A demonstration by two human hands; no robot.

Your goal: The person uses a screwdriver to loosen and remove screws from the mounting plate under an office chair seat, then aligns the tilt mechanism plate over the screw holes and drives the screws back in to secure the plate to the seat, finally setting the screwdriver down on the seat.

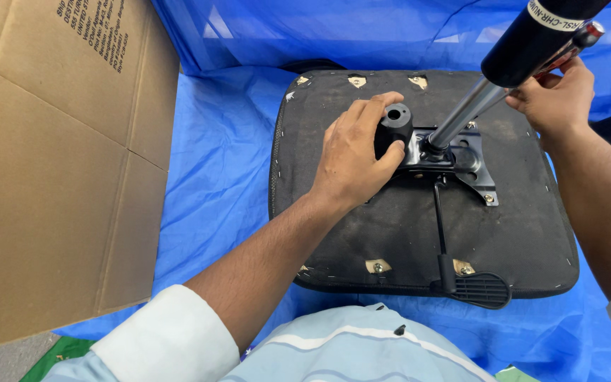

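Upturned black chair seat [419, 240] sits on blue tarp [220, 177] beside a cardboard box [58, 177], left hand [358, 155] fingers wrapped round the black knob [393, 127], right hand [556, 95] gripping the gas cylinder [489, 85].

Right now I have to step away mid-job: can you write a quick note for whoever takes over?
Left hand: gripping the black knob on the metal plate under the upturned seat.
Right hand: holding the gas cylinder high up.
Done: the cylinder's rod sits in the plate's socket, tilted.
Left: I cannot tell if it is fully seated. The lever lies at the near edge.
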